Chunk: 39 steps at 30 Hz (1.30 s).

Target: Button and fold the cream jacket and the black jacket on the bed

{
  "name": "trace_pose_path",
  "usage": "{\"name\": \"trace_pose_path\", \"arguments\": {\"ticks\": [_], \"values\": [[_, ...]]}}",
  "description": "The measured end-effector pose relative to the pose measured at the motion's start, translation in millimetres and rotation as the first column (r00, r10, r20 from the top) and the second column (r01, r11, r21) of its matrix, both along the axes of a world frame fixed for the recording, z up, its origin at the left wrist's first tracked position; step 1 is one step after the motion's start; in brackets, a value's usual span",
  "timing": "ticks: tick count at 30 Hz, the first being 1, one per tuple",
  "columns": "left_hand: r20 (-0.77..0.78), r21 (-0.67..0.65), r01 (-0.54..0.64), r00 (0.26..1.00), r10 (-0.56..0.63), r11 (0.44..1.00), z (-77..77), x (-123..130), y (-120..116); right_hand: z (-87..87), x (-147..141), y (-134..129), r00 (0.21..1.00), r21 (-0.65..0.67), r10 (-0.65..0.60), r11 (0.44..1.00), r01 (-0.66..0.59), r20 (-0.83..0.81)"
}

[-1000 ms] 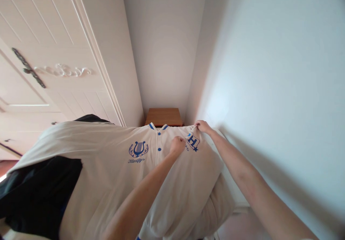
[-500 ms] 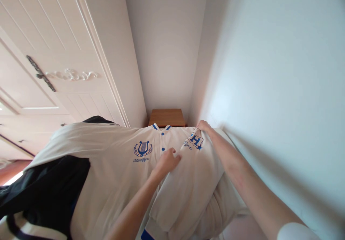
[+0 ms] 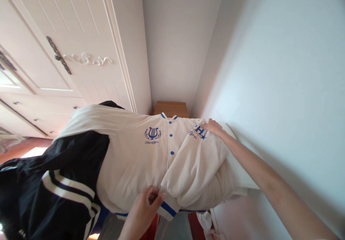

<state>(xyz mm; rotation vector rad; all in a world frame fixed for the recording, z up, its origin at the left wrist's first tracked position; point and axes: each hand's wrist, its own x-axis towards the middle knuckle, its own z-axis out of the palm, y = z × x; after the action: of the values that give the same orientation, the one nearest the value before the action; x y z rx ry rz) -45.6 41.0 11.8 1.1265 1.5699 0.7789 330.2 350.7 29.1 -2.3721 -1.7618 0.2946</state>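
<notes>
Left hand (image 3: 152, 200) has dropped to pinch the jacket cuff (image 3: 169, 208), right hand (image 3: 214, 126) pinching the shoulder (image 3: 214, 141), likely folding the sleeve (image 3: 190, 170), next needing smoothing.

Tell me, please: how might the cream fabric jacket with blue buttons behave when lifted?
The cream fabric jacket will probably sag, since it drapes in soft creases. Its cream sleeve may slide, as it lies loosely folded on top.
</notes>
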Motion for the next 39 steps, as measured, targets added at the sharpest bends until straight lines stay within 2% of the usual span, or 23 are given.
{"name": "trace_pose_path", "arguments": {"ticks": [3, 5, 9, 12, 14, 19, 22, 25, 27, 29, 31, 33, 35, 37, 39], "values": [[0.184, 0.005, 0.048, 0.982, -0.048, 0.999, -10.4, 2.8, -10.3, -3.8, 6.9, -22.1, 1.000, -0.084, -0.026, 0.996, 0.027, 0.017], [0.301, -0.028, 0.057, 0.952, -0.046, 0.998, -13.2, 6.0, -16.7, -6.3, 10.4, -31.7, 1.000, -0.084, -0.007, 0.996, 0.009, 0.021], [0.503, -0.072, 0.111, 0.862, -0.060, 0.991, -6.0, 9.4, -32.2, -9.9, 11.8, -38.8, 0.999, -0.022, 0.006, 1.000, -0.005, 0.036], [0.565, -0.099, 0.105, 0.825, -0.031, 0.990, -3.5, 10.0, -38.7, -9.8, 12.2, -36.1, 0.999, 0.003, 0.000, 1.000, 0.000, 0.040], [0.580, -0.138, 0.059, 0.814, 0.032, 0.989, -12.3, 11.6, -37.8, -8.6, 13.1, -32.5, 0.999, 0.008, 0.002, 1.000, -0.002, 0.038], [0.586, -0.193, -0.147, 0.776, 0.234, 0.970, -48.1, 23.6, -35.3, -0.2, 10.3, -31.9, 0.999, 0.028, 0.015, 0.999, -0.016, 0.049], [0.618, -0.185, -0.202, 0.737, 0.273, 0.962, -54.3, 34.2, -40.9, 7.4, -0.4, -44.7, 0.996, 0.109, 0.045, 0.993, -0.053, 0.077], [0.634, -0.245, -0.191, 0.710, 0.306, 0.950, -54.7, 42.0, -44.4, 8.7, -15.7, -69.7, 0.979, 0.240, 0.183, 0.950, -0.199, 0.090], [0.653, -0.279, -0.165, 0.690, 0.313, 0.946, -56.6, 44.3, -44.1, 2.6, -22.9, -91.3, 0.927, 0.303, 0.368, 0.878, -0.372, 0.074], [0.682, -0.290, -0.138, 0.665, 0.305, 0.947, -59.5, 44.6, -43.2, -7.7, -23.7, -113.8, 0.829, 0.287, 0.557, 0.788, -0.544, 0.042], [0.696, -0.292, -0.133, 0.650, 0.306, 0.947, -62.0, 44.1, -42.5, -18.4, -18.1, -133.4, 0.753, 0.216, 0.658, 0.733, -0.645, 0.020], [0.688, -0.290, -0.142, 0.657, 0.309, 0.946, -64.1, 43.9, -41.9, -26.1, -9.1, -147.1, 0.728, 0.163, 0.684, 0.715, -0.680, 0.037], [0.658, -0.288, -0.153, 0.686, 0.312, 0.945, -66.5, 44.2, -41.0, -29.9, -0.8, -154.0, 0.734, 0.137, 0.675, 0.722, -0.678, 0.072], [0.591, -0.262, -0.160, 0.753, 0.289, 0.952, -69.4, 44.3, -40.6, -30.8, 4.0, -155.1, 0.737, 0.117, 0.670, 0.728, -0.676, 0.090], [0.467, -0.176, -0.157, 0.855, 0.223, 0.972, -71.0, 42.4, -42.8, -29.9, 3.8, -154.0, 0.745, 0.101, 0.661, 0.738, -0.667, 0.092]]}}
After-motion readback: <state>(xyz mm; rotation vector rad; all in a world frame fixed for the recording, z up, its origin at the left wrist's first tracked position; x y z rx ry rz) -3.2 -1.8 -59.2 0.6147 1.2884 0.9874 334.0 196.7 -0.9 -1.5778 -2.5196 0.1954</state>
